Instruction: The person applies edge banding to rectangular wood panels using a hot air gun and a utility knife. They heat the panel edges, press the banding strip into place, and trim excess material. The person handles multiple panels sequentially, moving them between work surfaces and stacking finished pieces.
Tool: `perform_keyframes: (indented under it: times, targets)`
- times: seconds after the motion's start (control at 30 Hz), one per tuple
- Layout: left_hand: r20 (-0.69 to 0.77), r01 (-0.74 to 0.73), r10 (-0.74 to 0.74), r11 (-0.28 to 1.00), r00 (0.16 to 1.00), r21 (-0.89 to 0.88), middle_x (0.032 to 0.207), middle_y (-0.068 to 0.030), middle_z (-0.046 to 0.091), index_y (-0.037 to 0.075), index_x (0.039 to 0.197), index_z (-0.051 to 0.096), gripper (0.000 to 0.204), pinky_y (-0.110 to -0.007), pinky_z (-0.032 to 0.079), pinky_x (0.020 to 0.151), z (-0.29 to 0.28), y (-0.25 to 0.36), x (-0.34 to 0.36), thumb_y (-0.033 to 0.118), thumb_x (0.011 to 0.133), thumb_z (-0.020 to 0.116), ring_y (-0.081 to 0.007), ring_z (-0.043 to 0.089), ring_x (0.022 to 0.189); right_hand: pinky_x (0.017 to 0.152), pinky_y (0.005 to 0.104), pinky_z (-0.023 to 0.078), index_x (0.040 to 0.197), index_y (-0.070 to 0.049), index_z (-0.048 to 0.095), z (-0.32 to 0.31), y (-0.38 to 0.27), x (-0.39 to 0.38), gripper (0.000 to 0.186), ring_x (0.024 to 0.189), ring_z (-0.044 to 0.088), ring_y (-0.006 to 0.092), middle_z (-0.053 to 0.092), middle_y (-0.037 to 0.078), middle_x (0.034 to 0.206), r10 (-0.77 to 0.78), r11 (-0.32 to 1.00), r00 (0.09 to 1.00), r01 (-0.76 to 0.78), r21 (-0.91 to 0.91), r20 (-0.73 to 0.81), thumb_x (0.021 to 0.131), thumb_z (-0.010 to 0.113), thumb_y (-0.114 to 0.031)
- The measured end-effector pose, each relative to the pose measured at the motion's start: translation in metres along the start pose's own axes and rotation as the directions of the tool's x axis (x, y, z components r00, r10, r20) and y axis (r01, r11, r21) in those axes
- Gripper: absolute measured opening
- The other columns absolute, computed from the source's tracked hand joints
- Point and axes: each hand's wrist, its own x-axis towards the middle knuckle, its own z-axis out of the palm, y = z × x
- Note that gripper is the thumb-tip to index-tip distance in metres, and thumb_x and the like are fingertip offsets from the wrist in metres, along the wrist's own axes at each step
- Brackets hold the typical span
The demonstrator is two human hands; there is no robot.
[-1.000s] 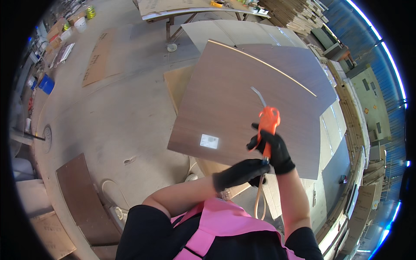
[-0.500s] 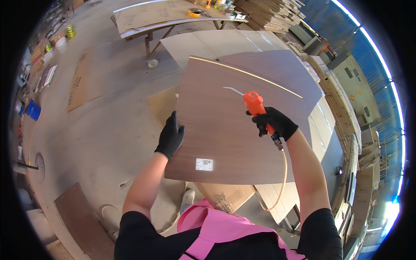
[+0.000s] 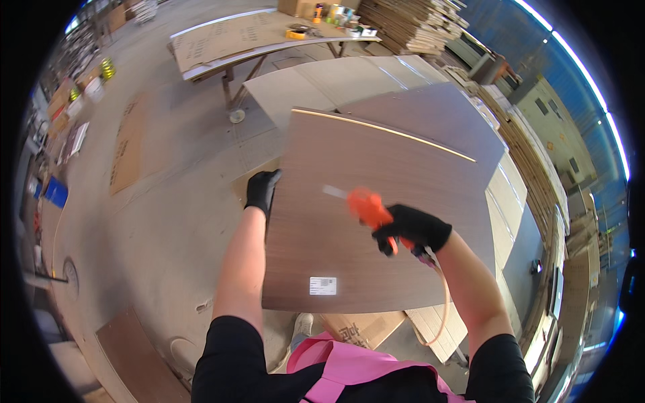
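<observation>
A large brown wood-grain panel (image 3: 376, 195) lies in front of me, with a white label (image 3: 323, 286) near its near edge and a light strip along its far edge. My left hand (image 3: 262, 191), in a black glove, is closed at the panel's left edge, its thumb by the upper face and the other fingers mostly hidden. Over the panel's middle, my black-gloved right hand (image 3: 416, 227) grips an orange air blow gun (image 3: 368, 205). The gun's nozzle, blurred by motion, points left. A pale hose (image 3: 446, 305) curves down from its handle.
Another brown panel (image 3: 430, 111) and pale boards (image 3: 302, 84) lie beneath and beyond. A cardboard-topped table (image 3: 232, 41) with tools and cans stands at the far left. Stacked boards (image 3: 403, 27) line the back and right. A cardboard box (image 3: 363, 328) sits by my feet.
My right hand has swung the blow gun left and nearer to me. My left hand has moved farther along the left edge and closed there. The whole view has shifted slightly.
</observation>
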Motion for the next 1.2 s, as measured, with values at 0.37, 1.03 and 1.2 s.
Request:
perform_keyframes:
  times: [0.37, 1.03, 1.2]
  targets:
    - [0.131, 0.204, -0.187, 0.969, 0.974, -0.139, 0.105, -0.008, 0.066, 0.0, 0.121, 0.058, 0.037, -0.03, 0.048, 0.086, -0.019, 0.01, -0.104, 0.024, 0.093, 0.057, -0.017, 0.061, 0.099, 0.047, 0.033, 0.047, 0.088, 0.005, 0.059, -0.1, 0.061, -0.044, 0.019, 0.047, 0.056, 0.0193, 0.057, 0.01, 0.062, 0.026, 0.992, 0.863, 0.04, 0.119, -0.505, 0.08, 0.066, -0.011]
    - [0.601, -0.729, 0.424, 0.276, 0.677, 0.627, 0.147, -0.0242, 0.034, -0.004, 0.139, 0.037, 0.062, -0.052, 0.021, 0.113, 0.069, 0.041, -0.178, 0.024, 0.087, 0.059, -0.0396, 0.03, 0.137, 0.049, 0.0314, 0.045, 0.082, 0.002, 0.058, -0.044, 0.156, -0.176, 0.016, 0.052, 0.058, 0.0173, 0.059, 0.007, 0.067, 0.199, 0.979, 0.587, -0.146, 0.139, -0.785, 0.079, 0.063, -0.014]
    - [0.714, -0.856, 0.48, 0.204, 0.51, 0.475, 0.146, -0.0244, 0.033, -0.005, 0.138, 0.037, 0.063, -0.051, 0.021, 0.114, 0.096, 0.051, -0.198, 0.026, 0.087, 0.058, -0.0399, 0.029, 0.137, 0.047, 0.0303, 0.043, 0.081, -0.002, 0.059, 0.04, 0.232, -0.224, 0.016, 0.051, 0.056, 0.0153, 0.057, 0.006, 0.06, 0.043, 0.931, 0.842, 0.161, 0.327, -0.537, 0.077, 0.066, -0.016]
